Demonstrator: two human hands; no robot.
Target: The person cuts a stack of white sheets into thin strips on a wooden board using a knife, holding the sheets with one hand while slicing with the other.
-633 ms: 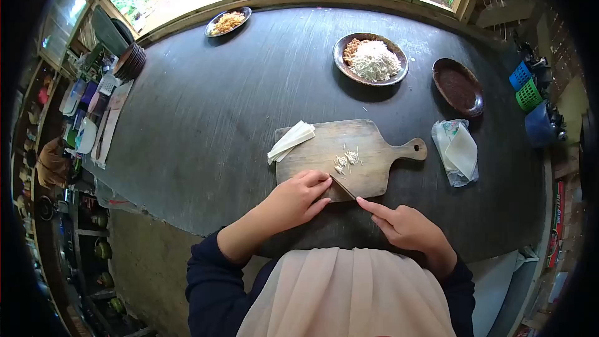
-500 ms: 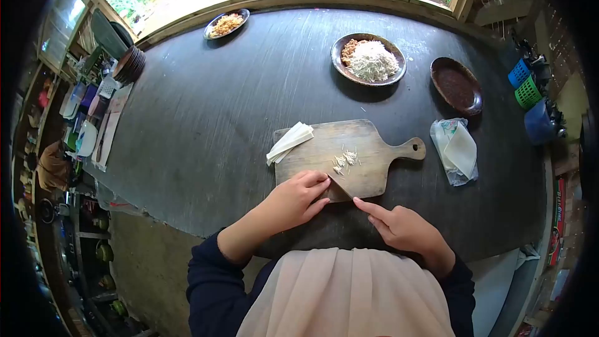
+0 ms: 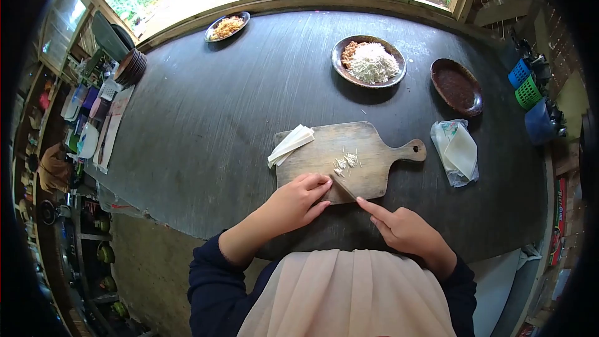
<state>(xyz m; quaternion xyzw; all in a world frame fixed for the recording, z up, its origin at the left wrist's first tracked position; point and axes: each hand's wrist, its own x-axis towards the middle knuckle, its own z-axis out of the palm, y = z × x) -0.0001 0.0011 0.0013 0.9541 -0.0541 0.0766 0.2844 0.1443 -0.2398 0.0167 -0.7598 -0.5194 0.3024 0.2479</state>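
A wooden cutting board (image 3: 368, 140) with a handle lies on the dark table. My right hand (image 3: 402, 228) is closed on a knife (image 3: 344, 189), its blade resting over the board's near part. Beside the blade my left hand (image 3: 299, 200) presses down on the board with its fingers bent together; what lies under the fingertips is hidden. Small pale slivers (image 3: 347, 161) are scattered just beyond the blade. A stack of flat white strips (image 3: 291, 143) overlaps the board's left edge.
Beyond the board stands a plate (image 3: 337, 65) of white shreds and brown food. An empty brown oval dish (image 3: 457, 87) and a plastic bag (image 3: 454, 153) with a white piece are at the right. Another food plate (image 3: 227, 27) sits at the far left; baskets (image 3: 528, 92) line the right edge.
The knife blade has tilted slightly and shifted a little to the right with my right hand. My left hand stays nearly in the same place.
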